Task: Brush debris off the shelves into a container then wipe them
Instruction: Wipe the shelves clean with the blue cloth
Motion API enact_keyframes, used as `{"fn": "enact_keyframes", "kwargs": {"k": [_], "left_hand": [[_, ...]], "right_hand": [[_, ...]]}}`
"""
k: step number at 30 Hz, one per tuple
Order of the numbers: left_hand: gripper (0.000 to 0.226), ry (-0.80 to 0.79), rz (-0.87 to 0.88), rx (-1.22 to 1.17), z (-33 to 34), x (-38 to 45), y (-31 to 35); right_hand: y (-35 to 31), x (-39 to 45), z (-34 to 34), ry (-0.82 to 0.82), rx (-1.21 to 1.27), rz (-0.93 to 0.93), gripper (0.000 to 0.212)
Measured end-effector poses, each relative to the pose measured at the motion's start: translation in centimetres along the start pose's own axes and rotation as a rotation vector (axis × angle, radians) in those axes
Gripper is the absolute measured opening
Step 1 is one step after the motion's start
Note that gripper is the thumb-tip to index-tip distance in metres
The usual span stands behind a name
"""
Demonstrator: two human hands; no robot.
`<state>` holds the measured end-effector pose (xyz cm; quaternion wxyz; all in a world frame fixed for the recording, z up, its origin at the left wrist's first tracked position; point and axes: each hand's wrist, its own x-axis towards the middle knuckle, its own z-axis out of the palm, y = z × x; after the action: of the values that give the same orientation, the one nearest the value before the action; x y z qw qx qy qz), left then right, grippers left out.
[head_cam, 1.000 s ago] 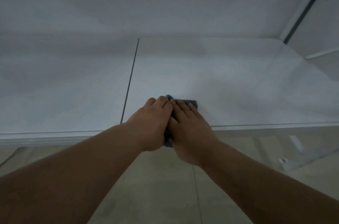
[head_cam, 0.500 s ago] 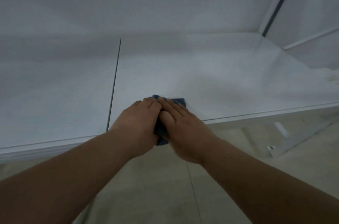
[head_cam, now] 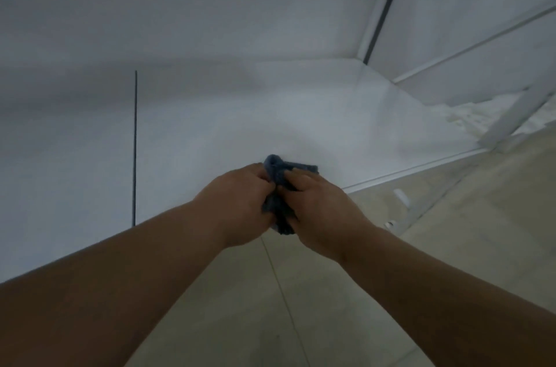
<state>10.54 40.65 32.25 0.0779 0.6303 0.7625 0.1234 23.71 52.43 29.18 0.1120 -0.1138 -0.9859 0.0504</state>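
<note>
A blue cloth (head_cam: 278, 204) is gripped between the closed left hand (head_cam: 237, 207) and right hand (head_cam: 320, 213) at the front edge of the white shelf (head_cam: 225, 126). The wiping step is judged to be in hand; next, the cloth likely needs to be pressed flat and swept toward the far corner.

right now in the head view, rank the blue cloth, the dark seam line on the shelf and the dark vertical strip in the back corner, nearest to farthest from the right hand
From the right hand:
1. Blue cloth: gripped by this hand and the left hand, at the shelf's front edge.
2. Dark seam line: on the shelf, off to the left.
3. Dark vertical strip: back right corner, high up.
</note>
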Motion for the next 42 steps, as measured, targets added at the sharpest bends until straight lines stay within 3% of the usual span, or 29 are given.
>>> {"fn": "enact_keyframes", "kwargs": {"k": [5,9,15,19,23,28,37,42], "left_hand": [[0.031,-0.06,-0.014,0.148,-0.6,1.5,1.0],[0.033,-0.011,-0.043,0.208,0.9,3.2,3.7],[0.044,0.067,-0.102,0.242,3.5,8.7,9.5],[0.047,0.048,-0.159,0.238,4.5,12.6,12.8],[0.04,0.046,-0.182,0.25,5.7,16.5,15.9],[0.061,0.06,-0.26,0.16,7.5,22.5,19.5],[0.033,0.079,-0.14,0.183,9.4,30.9,27.0],[0.034,0.083,-0.127,0.163,10.0,33.9,29.6]], "right_hand": [[0.7,0.3,0.1,-0.06,0.001,-0.035,0.047],[3.6,-1.4,0.3,0.066,0.009,-0.016,0.05],[11.6,-4.2,-0.4,0.175,-0.015,-0.03,0.04],[16.7,-5.2,-1.5,0.227,-0.015,-0.094,0.049],[21.9,-6.3,-2.4,0.21,0.008,-0.092,0.046],[28.5,-7.9,-4.0,0.145,0.002,-0.062,0.05],[37.7,-11.2,-6.4,0.123,-0.046,0.07,0.043],[41.1,-12.0,-6.0,0.141,-0.121,0.089,0.041]]}}
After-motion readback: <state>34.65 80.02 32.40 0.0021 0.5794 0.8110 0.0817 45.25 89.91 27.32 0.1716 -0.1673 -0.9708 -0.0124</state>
